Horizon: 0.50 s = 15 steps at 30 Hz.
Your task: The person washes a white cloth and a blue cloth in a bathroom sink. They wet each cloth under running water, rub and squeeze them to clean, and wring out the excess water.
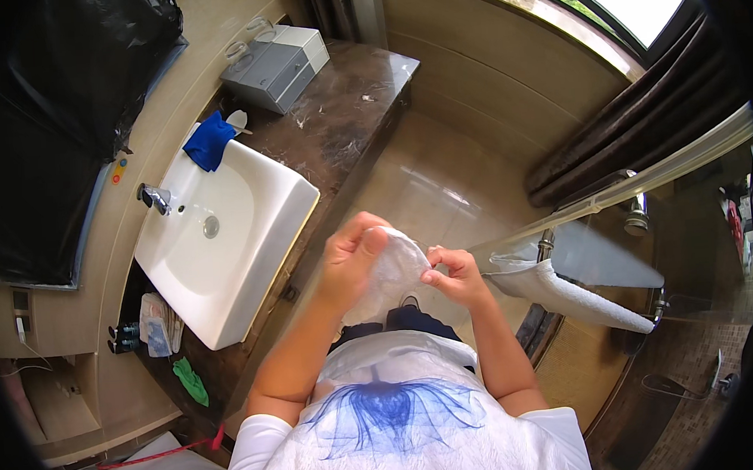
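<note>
In front of my body, a thin white cloth (396, 266) hangs between my two hands above the tiled floor. My left hand (352, 258) grips its upper left side, thumb pressed against the fingers. At its right edge my right hand (455, 275) pinches the cloth between thumb and fingers. The lower part of the cloth is hard to tell from the pale floor behind it. To the left of my left hand is a white washbasin (258, 203), apart from both hands.
A chrome tap (154, 199) and a blue cloth (210, 142) are at the basin. Behind it stands a grey drawer box (270, 73) on the dark counter (342, 99). A green cloth (191, 382) lies at the near left. On the right, a white towel (570, 294) hangs on a rail beside glass.
</note>
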Each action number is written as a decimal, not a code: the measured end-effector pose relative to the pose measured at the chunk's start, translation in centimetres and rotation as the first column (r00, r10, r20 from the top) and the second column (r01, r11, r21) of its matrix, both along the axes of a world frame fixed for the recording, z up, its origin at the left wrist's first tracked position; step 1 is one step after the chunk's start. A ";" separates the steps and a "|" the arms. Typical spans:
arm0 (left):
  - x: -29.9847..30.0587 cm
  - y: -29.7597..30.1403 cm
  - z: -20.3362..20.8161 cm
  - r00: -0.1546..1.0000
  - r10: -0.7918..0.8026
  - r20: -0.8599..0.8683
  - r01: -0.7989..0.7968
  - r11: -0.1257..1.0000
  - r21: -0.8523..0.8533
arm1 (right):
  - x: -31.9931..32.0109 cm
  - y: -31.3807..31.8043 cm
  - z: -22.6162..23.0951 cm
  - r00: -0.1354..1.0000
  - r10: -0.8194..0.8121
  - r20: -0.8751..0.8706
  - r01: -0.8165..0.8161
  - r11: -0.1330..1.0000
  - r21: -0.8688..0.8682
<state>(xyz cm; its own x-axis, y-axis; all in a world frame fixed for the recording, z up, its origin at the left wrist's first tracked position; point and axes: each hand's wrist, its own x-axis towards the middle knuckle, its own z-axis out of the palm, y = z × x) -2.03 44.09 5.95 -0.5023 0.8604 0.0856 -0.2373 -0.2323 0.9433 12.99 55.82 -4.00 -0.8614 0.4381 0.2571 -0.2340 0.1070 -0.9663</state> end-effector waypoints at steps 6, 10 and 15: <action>-1.8 -1.3 2.5 0.958 0.205 0.199 -0.227 0.969 0.096 | 1.6 0.5 -1.2 0.994 -0.011 0.112 0.008 1.000 0.026; -2.9 -2.0 3.0 0.928 0.302 0.216 -0.331 0.937 0.110 | 2.1 1.6 -1.1 0.994 -0.074 0.076 0.076 0.997 -0.025; -4.3 -3.3 2.6 0.853 0.456 0.255 -0.485 0.872 0.065 | 2.5 2.4 0.8 0.990 -0.129 -0.063 0.107 0.956 -0.272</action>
<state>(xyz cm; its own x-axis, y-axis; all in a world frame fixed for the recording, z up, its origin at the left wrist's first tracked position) -6.37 40.83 8.51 -0.8625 0.5060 0.0106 -0.2714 -0.4802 0.8341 15.51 58.25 -3.19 -0.7807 0.5977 0.1822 -0.3125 -0.1211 -0.9422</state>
